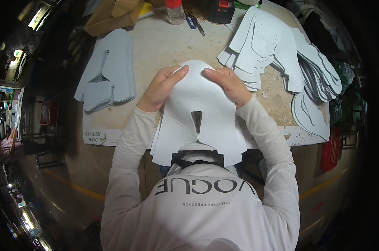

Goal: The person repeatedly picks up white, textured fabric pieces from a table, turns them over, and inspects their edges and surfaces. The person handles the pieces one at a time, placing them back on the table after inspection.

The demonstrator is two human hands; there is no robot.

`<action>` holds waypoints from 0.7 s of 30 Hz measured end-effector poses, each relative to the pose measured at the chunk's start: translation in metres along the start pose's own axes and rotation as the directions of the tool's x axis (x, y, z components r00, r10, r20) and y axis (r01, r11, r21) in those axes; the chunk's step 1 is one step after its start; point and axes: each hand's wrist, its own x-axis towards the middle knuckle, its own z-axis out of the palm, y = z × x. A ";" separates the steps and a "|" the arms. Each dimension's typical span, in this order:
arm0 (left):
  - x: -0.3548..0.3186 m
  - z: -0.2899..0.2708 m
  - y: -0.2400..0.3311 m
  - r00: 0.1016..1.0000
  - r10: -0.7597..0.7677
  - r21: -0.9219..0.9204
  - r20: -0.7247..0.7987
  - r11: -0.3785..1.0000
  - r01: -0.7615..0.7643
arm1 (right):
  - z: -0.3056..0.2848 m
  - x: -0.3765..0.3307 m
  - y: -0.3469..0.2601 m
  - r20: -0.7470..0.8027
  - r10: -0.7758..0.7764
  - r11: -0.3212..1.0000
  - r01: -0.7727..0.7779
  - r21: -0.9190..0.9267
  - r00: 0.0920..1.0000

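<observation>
Between my hands is a small stack of white textured shoe upper pieces (197,92), curved at the far end, with a narrow slot down the middle and two legs toward me. My left hand (162,85) grips its far left edge, thumb on top and fingers hidden beneath. On the far right edge my right hand (230,83) holds it the same way, thumb pressing the surface. The near legs of the pieces hang past the table's front edge, over my lap. Further sheets show fanned out under the top one.
A neat stack of similar pieces (118,62) lies at the left, and larger loose piles (269,37) spread over the right. At the back stand a cardboard box (114,16), a red-capped clear bottle (174,12), a blue cutter (191,22) and a black device (222,11).
</observation>
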 end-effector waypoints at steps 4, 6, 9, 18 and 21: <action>0.012 -0.006 0.001 0.978 0.207 0.242 -0.019 0.950 -0.196 | -0.008 0.015 -0.013 0.048 -0.112 0.865 0.121 -0.487 0.993; 0.017 -0.001 -0.007 0.947 0.310 0.323 -0.080 0.907 -0.270 | -0.008 0.028 -0.021 0.156 -0.255 0.678 0.291 -0.674 0.954; 0.024 0.002 -0.017 0.869 0.482 0.533 -0.115 0.768 -0.355 | -0.003 0.052 -0.029 0.283 -0.262 0.522 0.383 -0.762 0.922; 0.023 -0.020 -0.016 0.809 0.461 0.369 -0.364 0.869 -0.329 | 0.024 0.064 -0.025 0.180 0.136 0.866 -0.029 -0.500 0.974; 0.022 -0.026 -0.015 0.783 0.473 0.389 -0.404 0.864 -0.320 | 0.030 0.051 -0.020 0.155 0.154 0.909 -0.078 -0.410 0.976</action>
